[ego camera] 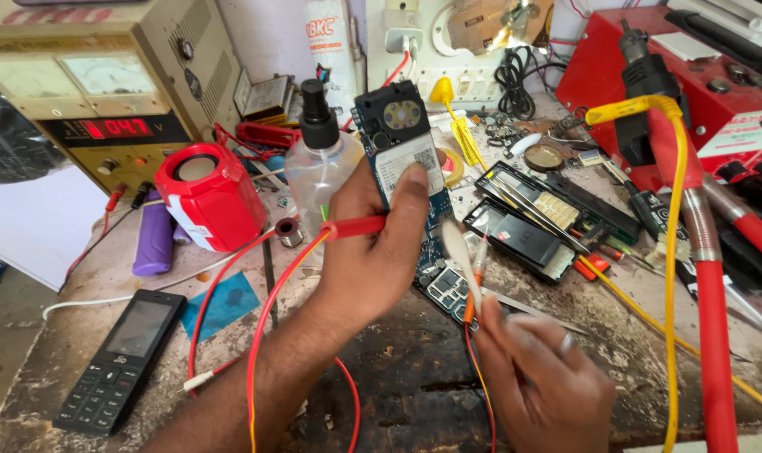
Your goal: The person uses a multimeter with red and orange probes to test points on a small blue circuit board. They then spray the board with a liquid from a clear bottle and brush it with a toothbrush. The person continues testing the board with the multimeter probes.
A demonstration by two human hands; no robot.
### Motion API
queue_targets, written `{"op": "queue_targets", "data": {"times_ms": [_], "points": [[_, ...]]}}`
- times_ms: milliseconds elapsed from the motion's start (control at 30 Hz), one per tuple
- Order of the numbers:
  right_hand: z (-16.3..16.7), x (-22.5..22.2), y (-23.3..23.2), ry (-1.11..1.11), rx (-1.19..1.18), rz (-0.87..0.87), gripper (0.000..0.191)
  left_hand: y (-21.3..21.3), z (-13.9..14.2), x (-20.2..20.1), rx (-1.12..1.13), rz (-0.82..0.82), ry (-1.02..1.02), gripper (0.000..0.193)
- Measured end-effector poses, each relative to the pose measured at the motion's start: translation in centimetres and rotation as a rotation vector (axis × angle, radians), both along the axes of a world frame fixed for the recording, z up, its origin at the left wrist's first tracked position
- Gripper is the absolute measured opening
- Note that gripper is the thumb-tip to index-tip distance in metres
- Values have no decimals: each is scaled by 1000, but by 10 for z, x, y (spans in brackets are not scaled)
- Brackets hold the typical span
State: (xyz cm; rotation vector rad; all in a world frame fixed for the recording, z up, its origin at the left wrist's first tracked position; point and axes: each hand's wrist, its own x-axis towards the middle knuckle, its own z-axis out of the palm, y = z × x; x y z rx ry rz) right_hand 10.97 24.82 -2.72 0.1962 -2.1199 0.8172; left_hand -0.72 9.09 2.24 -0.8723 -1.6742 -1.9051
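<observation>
My left hand [373, 243] holds a blue phone circuit board [403, 147] upright, thumb pressed on its white label, and also pins a red probe [353, 226] with a red wire against the board's side. My right hand [545, 382] grips a white tool, probably a small brush [461, 256], together with an orange-tipped probe [479, 256] on a thin wire. Their tips hover near the board's lower end, by the keypad part [448, 289].
A black keypad phone [121, 361] lies at the front left. A red cylinder speaker [209, 197], a purple tube [153, 235] and a clear spray bottle [318, 159] stand behind. Opened phone parts [532, 222] lie right. A power supply [104, 84] and a red unit [691, 75] stand at the back.
</observation>
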Motion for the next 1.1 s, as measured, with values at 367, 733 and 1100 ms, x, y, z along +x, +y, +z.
{"op": "queue_targets", "data": {"times_ms": [367, 733, 1100], "points": [[10, -4, -12, 20, 4, -37, 33, 1, -1, -2, 6, 50, -43, 20], [5, -4, -19, 5, -3, -95, 33, 5, -1, 7, -49, 163, 75, 23], [17, -8, -20, -51, -103, -79, 29, -1, -4, 0, -23, 14, -48, 20]]}}
